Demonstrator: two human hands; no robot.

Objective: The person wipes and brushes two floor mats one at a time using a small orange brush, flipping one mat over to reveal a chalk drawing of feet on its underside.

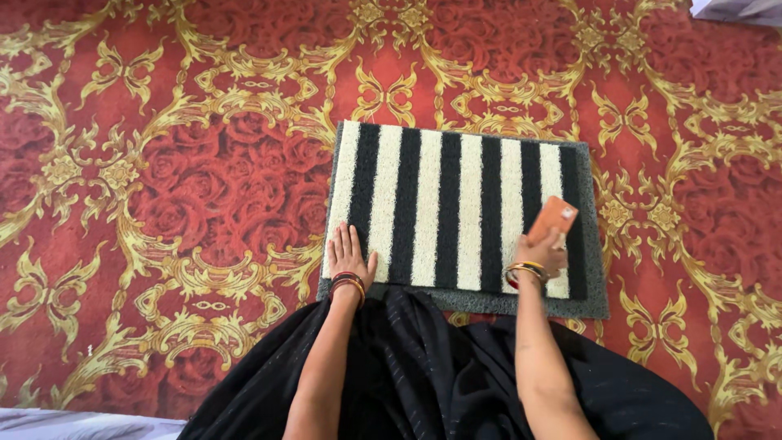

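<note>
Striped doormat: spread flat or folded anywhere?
Spread flat. The striped doormat shows all its stripes and its grey border unbroken on the red carpet; left hand lies palm-down on its near corner. No fold or curl visible.

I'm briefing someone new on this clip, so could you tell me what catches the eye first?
The black-and-white striped mat stands out at centre against the red carpet with gold scrolls. The left hand lies flat on the mat's near left corner, and the right hand holds a small orange block over its right side.
</note>
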